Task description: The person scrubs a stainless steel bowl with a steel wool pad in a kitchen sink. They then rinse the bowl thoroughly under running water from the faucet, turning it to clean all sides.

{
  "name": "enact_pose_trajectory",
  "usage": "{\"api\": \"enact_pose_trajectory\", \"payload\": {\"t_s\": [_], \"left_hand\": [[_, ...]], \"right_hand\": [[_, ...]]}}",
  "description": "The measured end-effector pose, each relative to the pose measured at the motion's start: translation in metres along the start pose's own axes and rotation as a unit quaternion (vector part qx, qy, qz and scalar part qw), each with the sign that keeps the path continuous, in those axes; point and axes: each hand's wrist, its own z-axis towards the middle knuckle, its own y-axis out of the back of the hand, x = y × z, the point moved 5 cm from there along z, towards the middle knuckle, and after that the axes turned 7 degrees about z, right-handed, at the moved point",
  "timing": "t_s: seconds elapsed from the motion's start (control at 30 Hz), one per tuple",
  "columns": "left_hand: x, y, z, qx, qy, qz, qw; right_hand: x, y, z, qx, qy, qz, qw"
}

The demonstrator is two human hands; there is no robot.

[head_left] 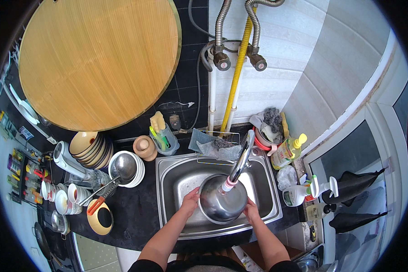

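Over the steel sink I hold a round stainless steel bowl from both sides. My left hand is closed on the bowl's left side, with part of its fingers hidden behind the metal. On the opposite side my right hand grips the edge, its fingertips also hidden. The chrome faucet reaches over the bowl, its pink and white spout end covering part of it. Whether water is running I cannot tell.
Behind the sink stands a wire rack with scouring cloths. Dish soap and a spray bottle stand at right. On the left are stacked bowls, white bowls with a ladle, and a wooden pot.
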Motion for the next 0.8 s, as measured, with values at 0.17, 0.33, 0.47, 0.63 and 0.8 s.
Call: {"api": "enact_pose_trajectory", "payload": {"t_s": [0.17, 0.33, 0.47, 0.63, 0.8], "left_hand": [[-0.023, -0.016, -0.011, 0.046, -0.057, 0.099, 0.992], [-0.023, -0.031, -0.015, 0.056, -0.121, 0.142, 0.981], [-0.02, -0.034, -0.014, 0.054, -0.112, 0.166, 0.978], [-0.014, -0.014, -0.006, -0.017, -0.094, 0.136, 0.986], [0.007, 0.033, 0.006, -0.092, -0.094, 0.13, 0.983]], "right_hand": [[-0.004, -0.005, 0.005, 0.021, -0.017, 0.035, 0.999], [-0.013, 0.011, 0.017, 0.003, -0.022, 0.09, 0.996], [0.001, 0.004, 0.004, 0.014, -0.024, 0.084, 0.996], [0.002, 0.01, 0.008, -0.008, -0.005, -0.021, 1.0], [0.006, -0.025, -0.009, 0.048, 0.007, -0.07, 0.996]]}}
